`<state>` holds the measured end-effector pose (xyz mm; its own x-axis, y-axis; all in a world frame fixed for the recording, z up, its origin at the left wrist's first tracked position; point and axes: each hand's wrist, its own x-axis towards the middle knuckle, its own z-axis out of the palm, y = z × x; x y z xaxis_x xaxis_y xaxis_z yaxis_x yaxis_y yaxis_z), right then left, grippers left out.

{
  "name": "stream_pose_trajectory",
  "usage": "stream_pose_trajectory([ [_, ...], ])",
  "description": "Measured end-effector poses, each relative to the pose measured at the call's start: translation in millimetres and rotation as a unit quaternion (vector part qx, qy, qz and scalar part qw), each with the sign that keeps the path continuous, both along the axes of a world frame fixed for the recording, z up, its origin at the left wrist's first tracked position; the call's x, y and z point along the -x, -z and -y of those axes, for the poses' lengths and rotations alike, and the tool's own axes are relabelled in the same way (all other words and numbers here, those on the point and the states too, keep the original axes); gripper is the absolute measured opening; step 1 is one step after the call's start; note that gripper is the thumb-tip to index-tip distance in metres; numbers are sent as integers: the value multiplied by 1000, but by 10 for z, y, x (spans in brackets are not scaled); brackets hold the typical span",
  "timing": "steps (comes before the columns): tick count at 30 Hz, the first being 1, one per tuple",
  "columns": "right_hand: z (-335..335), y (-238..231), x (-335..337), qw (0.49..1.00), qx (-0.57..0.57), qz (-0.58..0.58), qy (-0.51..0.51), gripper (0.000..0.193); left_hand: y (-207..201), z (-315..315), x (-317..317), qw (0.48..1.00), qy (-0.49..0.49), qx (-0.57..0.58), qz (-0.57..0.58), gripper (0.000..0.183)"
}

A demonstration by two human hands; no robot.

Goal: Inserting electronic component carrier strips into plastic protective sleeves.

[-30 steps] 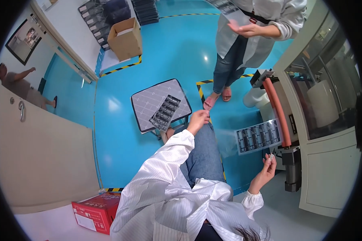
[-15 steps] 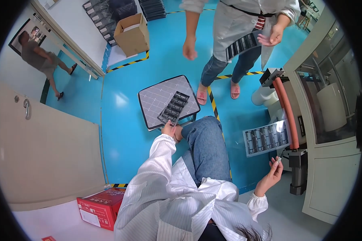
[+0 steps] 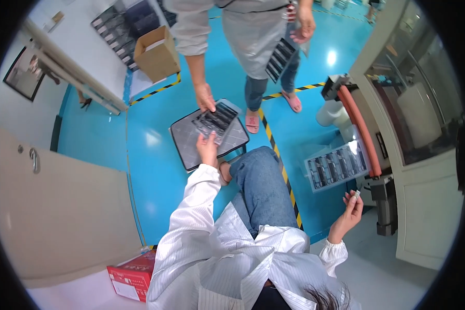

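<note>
My left hand (image 3: 207, 150) grips the near edge of a clear plastic sheet with black rectangular panels (image 3: 218, 120), above a quilted grey stool seat (image 3: 183, 132). A co-worker's hand (image 3: 205, 98) reaches down to the sheet's far edge and seems to touch it. My right hand (image 3: 347, 216) is closed in a pinch on a small pale thing, too small to name. Just beyond that hand, another black-panelled clear sheet (image 3: 337, 167) hangs out from the machine beside an orange-red roller (image 3: 359, 129).
The co-worker stands ahead, another panelled sheet (image 3: 281, 60) in the other hand. On the right is a machine cabinet (image 3: 426, 217) with a window. A door (image 3: 77, 206) and red box (image 3: 134, 276) are at left; a cardboard box (image 3: 157, 54) stands far left.
The co-worker has stepped closer and lowered a hand to the sheet. My left hand has lifted the sheet slightly. My right hand stays beside the machine. A passer-by has moved mostly behind the doorway.
</note>
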<state>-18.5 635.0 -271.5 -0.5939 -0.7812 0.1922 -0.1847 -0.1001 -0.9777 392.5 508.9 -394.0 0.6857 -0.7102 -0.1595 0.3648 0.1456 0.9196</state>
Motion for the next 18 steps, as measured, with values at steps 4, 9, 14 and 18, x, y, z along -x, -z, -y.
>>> stream_pose_trajectory([
  [4,37,38,13,1000,16,24,-2,23,-167,90,-13,1000,3,-11,16,19],
  [9,37,10,10,997,38,68,-6,20,-352,248,-5,996,83,-9,12,24],
  [14,-21,12,138,995,22,96,-5,18,-441,560,82,989,144,16,-31,27],
  [18,-42,30,224,993,12,114,0,19,-695,602,464,984,168,19,-53,33],
])
